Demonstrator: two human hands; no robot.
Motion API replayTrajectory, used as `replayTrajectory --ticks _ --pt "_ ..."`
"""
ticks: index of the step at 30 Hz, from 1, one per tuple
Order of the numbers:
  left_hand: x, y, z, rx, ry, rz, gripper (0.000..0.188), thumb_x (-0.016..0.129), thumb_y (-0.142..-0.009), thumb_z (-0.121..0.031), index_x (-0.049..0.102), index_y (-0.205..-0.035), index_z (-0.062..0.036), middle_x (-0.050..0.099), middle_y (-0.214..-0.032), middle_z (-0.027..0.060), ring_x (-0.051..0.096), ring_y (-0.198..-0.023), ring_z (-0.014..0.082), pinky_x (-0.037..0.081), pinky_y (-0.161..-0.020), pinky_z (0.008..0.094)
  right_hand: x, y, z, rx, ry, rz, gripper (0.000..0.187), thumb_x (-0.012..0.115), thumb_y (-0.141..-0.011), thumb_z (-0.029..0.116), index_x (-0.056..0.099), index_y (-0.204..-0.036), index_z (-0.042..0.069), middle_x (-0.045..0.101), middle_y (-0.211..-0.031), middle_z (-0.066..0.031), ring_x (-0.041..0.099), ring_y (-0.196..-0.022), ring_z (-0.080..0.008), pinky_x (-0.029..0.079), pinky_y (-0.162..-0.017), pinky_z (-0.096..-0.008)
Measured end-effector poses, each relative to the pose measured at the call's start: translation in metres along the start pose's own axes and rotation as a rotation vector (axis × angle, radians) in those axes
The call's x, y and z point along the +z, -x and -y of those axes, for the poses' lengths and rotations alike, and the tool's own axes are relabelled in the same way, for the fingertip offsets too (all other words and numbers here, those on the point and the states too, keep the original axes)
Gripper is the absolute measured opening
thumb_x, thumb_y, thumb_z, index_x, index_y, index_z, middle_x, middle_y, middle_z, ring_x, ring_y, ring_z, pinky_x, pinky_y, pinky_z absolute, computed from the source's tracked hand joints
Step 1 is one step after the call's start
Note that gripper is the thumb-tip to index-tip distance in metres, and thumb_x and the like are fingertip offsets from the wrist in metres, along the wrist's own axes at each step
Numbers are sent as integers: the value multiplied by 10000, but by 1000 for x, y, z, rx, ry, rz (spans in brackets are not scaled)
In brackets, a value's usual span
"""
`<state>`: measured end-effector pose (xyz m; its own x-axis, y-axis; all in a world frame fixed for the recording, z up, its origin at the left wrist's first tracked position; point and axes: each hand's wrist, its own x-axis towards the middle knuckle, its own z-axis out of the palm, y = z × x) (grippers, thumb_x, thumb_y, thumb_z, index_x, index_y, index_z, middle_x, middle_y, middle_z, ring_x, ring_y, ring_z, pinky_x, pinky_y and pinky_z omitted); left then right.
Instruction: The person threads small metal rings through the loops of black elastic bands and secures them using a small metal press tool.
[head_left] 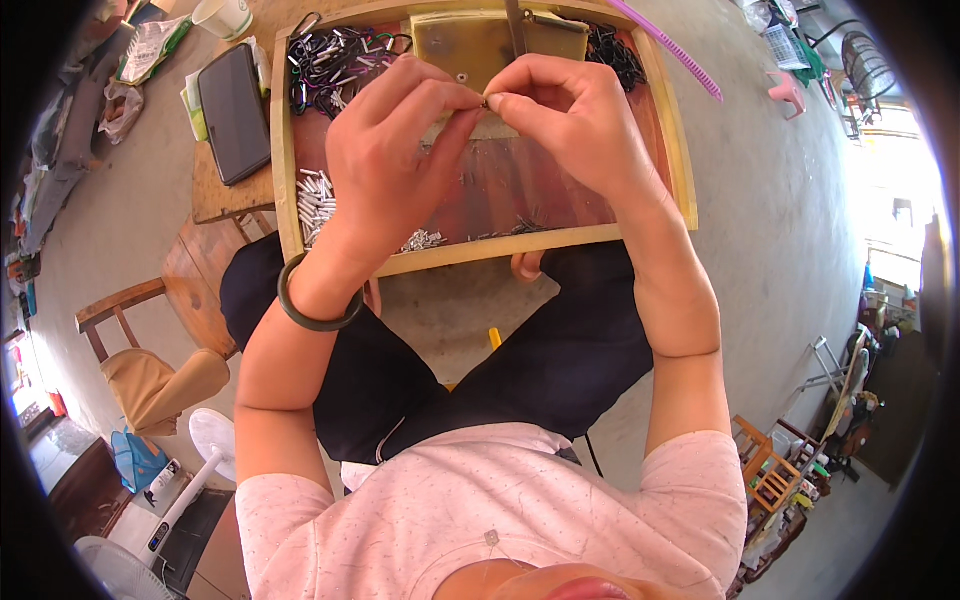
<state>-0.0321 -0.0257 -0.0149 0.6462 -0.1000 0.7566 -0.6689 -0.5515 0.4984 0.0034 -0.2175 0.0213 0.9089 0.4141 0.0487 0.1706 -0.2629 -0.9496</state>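
My left hand (395, 145) and my right hand (575, 115) meet above a wooden-rimmed tray (520, 243). Both pinch at one spot, thumb against forefinger, and a tiny dark piece shows between the fingertips, too small to name. A dark bangle (318, 322) circles my left wrist. Just beyond my fingers sits a yellowish block (455, 45) with an upright dark metal bar (515, 28). In the tray's far left corner lies a tangle of dark cords with silvery ends (335, 60); black cords (612, 60) fill the far right. Small silvery tubes (315, 205) lie near my left forearm.
Tiny silvery bits (422, 240) and dark bits (520, 227) lie along the tray's near edge. A purple toothed strip (675, 55) crosses the right rim. On the wooden table at left rest a dark phone (233, 115) and a paper cup (222, 17). A wooden chair (190, 265) stands left.
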Motion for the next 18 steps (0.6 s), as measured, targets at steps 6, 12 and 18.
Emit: replayTrajectory --ticks 6,12,18 --pt "-9 -2 3 -55 237 145 172 794 -779 18 701 -910 -44 665 -899 51 652 -734 211 504 -593 301 -18 -4 -2 68 -168 279 101 680 -912 89 725 -936 1 677 -843 17 603 -808 -55 484 -757 -233" --pt "-18 -9 4 -231 368 218 148 784 -819 6 708 -938 -38 677 -916 43 643 -694 162 492 -569 275 -16 -6 -2 61 -212 264 92 677 -897 108 720 -891 27 659 -813 32 599 -790 -53 483 -733 -238" --pt "-17 -2 -3 -95 8 208 113 772 -839 -19 703 -924 -49 667 -868 37 653 -643 209 487 -556 301 -7 -6 -5 19 -73 219 66 643 -935 74 679 -921 21 591 -824 63 513 -753 -19 433 -699 -210"
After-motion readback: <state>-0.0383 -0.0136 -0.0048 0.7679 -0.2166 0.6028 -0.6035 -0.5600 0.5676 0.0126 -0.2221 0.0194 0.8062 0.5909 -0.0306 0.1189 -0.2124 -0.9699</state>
